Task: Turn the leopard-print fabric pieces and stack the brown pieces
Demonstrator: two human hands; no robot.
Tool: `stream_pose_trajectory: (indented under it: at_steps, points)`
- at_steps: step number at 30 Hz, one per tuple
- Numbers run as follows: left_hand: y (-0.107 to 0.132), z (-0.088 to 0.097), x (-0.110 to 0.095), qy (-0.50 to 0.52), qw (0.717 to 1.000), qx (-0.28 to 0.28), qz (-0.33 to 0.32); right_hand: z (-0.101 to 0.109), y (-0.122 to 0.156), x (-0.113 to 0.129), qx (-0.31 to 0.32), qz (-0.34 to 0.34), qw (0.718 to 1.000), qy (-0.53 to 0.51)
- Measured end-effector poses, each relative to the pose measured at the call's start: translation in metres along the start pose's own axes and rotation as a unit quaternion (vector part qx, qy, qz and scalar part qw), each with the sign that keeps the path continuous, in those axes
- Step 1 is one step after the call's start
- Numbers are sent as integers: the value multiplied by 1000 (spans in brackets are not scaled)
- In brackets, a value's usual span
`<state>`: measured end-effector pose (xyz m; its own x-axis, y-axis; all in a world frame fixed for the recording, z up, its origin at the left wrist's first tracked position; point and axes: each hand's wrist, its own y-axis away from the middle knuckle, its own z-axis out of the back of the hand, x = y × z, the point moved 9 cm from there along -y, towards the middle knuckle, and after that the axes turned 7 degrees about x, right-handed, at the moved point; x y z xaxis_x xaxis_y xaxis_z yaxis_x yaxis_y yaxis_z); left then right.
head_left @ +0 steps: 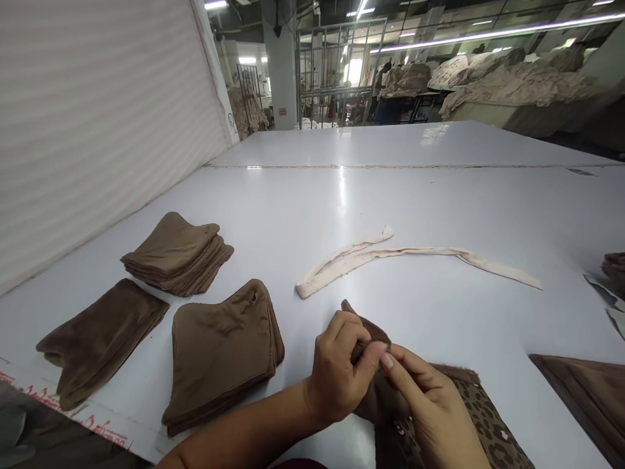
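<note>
My left hand (336, 374) is closed in a pinch on the upper corner of a brown fabric piece (364, 319) near the table's front edge. My right hand (432, 410) is closed too, its thumb and fingers pinching the same fabric right beside the left. Under both hands lies a leopard-print fabric piece (488, 423). A long cream fabric strip (390, 255) lies on the white table (342, 189) just beyond my hands.
Three stacks of cut brown fabric sit at the left: one far (178, 254), one near left (100, 339), one near middle (222, 352). More brown fabric lies at the right edge (590, 391). A white shutter wall (97, 117) borders the left. Fabric-heaped tables stand behind.
</note>
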<state>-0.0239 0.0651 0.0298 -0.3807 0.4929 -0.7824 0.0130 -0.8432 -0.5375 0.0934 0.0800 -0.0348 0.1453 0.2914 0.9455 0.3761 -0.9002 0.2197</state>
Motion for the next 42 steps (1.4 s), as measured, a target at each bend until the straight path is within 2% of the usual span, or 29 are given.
stream_pose_trajectory:
  at_steps: [1, 3, 5, 7, 10, 12, 13, 15, 17, 19, 21, 24, 27, 29, 30, 31, 33, 35, 36, 38, 42]
  points:
    - [1, -1, -4, -1, 1000, 3, -20, -1, 0, 2, 12, -1, 1000, 1]
    - [3, -4, -2, 17, 1000, 8, -17, -4, -1, 2, 30, -7, 999, -28]
    - [5, -6, 11, 60, 997, 10, 37, -7, -2, -4, 39, -24, 995, -88]
    - [7, -12, 29, 128, 984, 30, 118, -10, -3, -13, 35, -43, 984, -169]
    - [13, -27, 51, 248, 938, 81, 229, -14, -4, -26, 16, -52, 958, -280]
    - [15, -32, 55, 289, 916, 97, 261, -19, -5, -34, 18, -62, 943, -325]
    - [14, -29, 55, 281, 919, 95, 258, -22, -6, -36, 26, -72, 939, -336]
    - [10, -15, 46, 201, 954, 61, 215, -25, -6, -39, 38, -87, 935, -343]
    - [6, 2, 25, 85, 989, 17, 117, -24, -7, -38, 32, -84, 936, -341]
    - [8, 8, -2, -9, 1000, 13, 2, -20, -7, -36, 6, -77, 936, -342]
    - [12, 4, -16, -76, 995, 43, -57, -17, -6, -33, -22, -68, 939, -337]
    - [11, -1, -11, -98, 991, 87, -27, -16, -4, -23, -38, -36, 954, -296]
    - [5, -1, -1, 0, 993, 116, 22, -15, -2, -14, -28, -6, 976, -215]
    - [2, 2, 4, 63, 990, 111, 54, -7, 0, -5, -32, 25, 995, -95]
    - [1, 3, 7, 88, 988, 109, 73, 1, 3, 4, -54, 61, 997, -17]
    - [0, 3, 10, 110, 984, 109, 90, 9, 6, 16, -83, 107, 989, 67]
    - [1, 1, 14, 144, 975, 119, 122, 14, 16, 42, -121, 203, 946, 220]
    - [3, -3, 18, 168, 964, 138, 153, 5, 20, 57, -89, 259, 911, 309]
    - [4, -5, 19, 180, 958, 149, 168, -2, 20, 59, -54, 266, 906, 325]
    - [6, -10, 21, 215, 943, 174, 185, -10, 18, 59, -6, 260, 916, 307]
    - [4, -11, 18, 303, 917, 180, 188, -12, 13, 54, 6, 220, 951, 218]
